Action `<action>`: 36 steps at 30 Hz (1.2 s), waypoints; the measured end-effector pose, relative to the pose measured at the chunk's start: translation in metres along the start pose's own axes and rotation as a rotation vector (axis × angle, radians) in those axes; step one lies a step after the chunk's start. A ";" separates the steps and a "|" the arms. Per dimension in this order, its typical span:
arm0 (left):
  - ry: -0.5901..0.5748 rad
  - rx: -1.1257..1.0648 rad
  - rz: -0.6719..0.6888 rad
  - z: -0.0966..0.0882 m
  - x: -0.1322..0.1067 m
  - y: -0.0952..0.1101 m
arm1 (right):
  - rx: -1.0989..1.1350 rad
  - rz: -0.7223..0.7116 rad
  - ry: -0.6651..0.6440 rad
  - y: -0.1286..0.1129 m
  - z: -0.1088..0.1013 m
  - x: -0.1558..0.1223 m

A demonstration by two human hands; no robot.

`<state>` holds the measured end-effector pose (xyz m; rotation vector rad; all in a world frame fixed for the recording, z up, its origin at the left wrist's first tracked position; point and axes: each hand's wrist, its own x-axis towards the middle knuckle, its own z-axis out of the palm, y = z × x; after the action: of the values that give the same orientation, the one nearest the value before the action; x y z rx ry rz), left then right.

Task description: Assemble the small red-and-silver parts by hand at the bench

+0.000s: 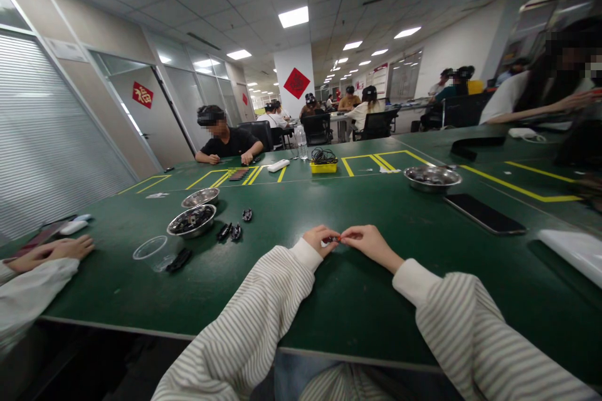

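Observation:
Over the green table my left hand (320,239) is closed around a small dark part with a bit of red (335,239), mostly covered by the fingers. My right hand (369,243) meets it from the right, thumb and fingertips pinched at the red end. What exactly sits in that pinch is too small to make out. To the left of my hands lie several black plastic pieces (236,233), and beyond them a metal bowl (192,222) full of similar dark parts.
A second metal bowl (200,198), a clear plastic cup (153,253) and a black piece (179,260) are at left. On the right are a bowl of parts (433,180), a phone (485,213) and a white object (574,254). A neighbour's hands (70,249) rest at far left.

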<state>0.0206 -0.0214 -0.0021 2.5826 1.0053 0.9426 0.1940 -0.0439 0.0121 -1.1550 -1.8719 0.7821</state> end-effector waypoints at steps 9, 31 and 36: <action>0.070 0.497 -0.553 -0.051 0.003 -0.050 | -0.141 0.015 -0.053 0.000 0.000 0.000; 0.105 0.706 -0.807 -0.073 -0.014 -0.093 | -0.183 -0.001 -0.083 -0.001 0.000 0.000; 0.058 0.664 -0.602 -0.068 -0.009 -0.083 | -0.187 0.001 -0.084 -0.002 0.000 0.000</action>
<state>-0.0712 0.0324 0.0125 2.4087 2.2484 0.5797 0.1937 -0.0450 0.0137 -1.2548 -2.0492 0.6765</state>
